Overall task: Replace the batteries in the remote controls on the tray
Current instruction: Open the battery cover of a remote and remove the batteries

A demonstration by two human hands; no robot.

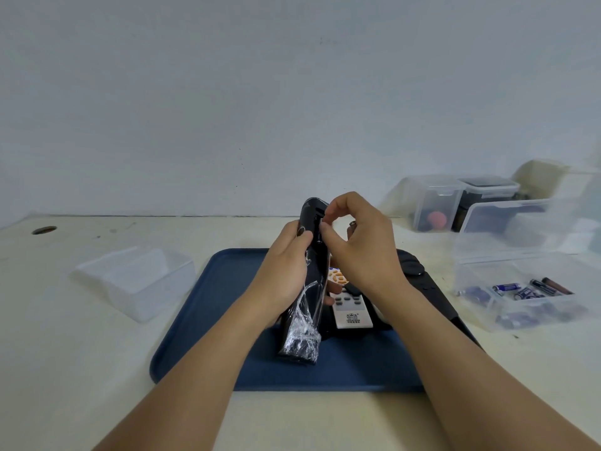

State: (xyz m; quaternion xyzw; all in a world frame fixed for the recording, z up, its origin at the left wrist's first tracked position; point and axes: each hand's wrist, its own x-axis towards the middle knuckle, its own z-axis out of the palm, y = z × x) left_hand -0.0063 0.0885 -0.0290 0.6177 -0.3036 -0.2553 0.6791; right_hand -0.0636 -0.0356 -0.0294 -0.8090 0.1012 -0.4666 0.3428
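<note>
Hands are meeting over the blue tray, and the left hand is gripping a black remote, fingers curled round its middle, holding it tilted upright above the tray with crinkled clear plastic wrap bunching at its lower end. The right hand is curling in at the remote's upper back, fingertips pinching at the open battery slot, and a small battery is peeking out behind its fingers; whether it is being held there is hard to tell. Both forearms are blocking much of the tray, but a white remote is lying beneath them, and a dark remote is showing at the tray's right edge. On the counter, an empty clear tub is sitting to the left, an open clear box holding several loose batteries is sitting to the right, and two lidded containers are standing behind it by the wall.
</note>
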